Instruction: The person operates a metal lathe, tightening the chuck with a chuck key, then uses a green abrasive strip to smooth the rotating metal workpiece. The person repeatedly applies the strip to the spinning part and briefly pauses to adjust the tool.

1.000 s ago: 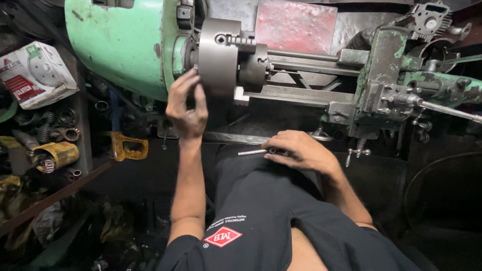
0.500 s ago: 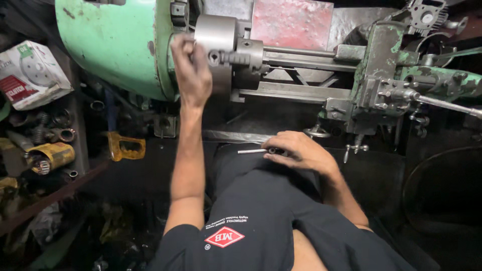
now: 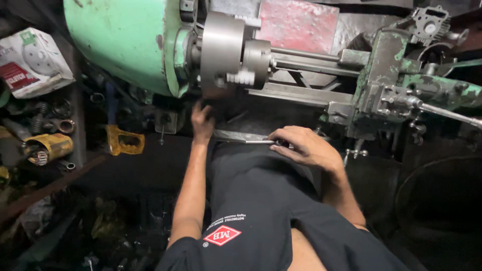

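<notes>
My left hand [image 3: 202, 119] reaches up under the chuck [image 3: 221, 52], which sits far and left on the green lathe [image 3: 125, 42]; its fingers are bent, but I cannot tell if they grip anything. My right hand [image 3: 307, 148] lies near me with fingers curled around a thin metal rod [image 3: 258, 142]. The chuck looks heavy, hard and smooth, so I think its round rim is the best place to hold.

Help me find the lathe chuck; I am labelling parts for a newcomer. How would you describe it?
Start at the big green headstock at the upper left. The chuck is the broad grey metal disc on its right end, above the left hand. Unlike the painted green castings around it, it is bare steel, round, with stepped jaws on its face.
</notes>
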